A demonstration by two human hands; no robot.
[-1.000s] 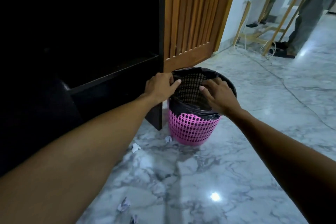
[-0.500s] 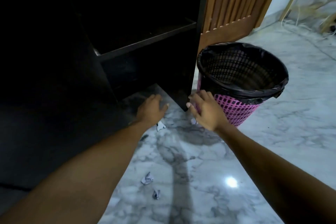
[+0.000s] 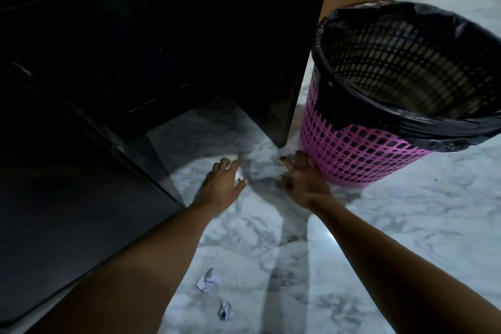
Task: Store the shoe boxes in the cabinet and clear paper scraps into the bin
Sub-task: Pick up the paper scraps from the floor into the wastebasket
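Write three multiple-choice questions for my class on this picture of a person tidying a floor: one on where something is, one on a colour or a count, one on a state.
1. Where does the bin stand?
A. inside the cabinet
B. on the marble floor, right of the dark cabinet
C. on a shelf

2. What colour is the bin's mesh wall below the liner?
A. pink
B. green
C. white

3. What state is the bin liner in?
A. tied shut
B. lying on the floor
C. open, folded over the rim

Answers:
1. B: its base rests on the floor beside the cabinet side panel.
2. A: pink mesh shows under the black liner.
3. C: the mouth is open and black plastic drapes over the rim.

Also visible: the left hand reaches a white scrap, the right hand is by the bin's base, and two more paper scraps lie nearer the camera.
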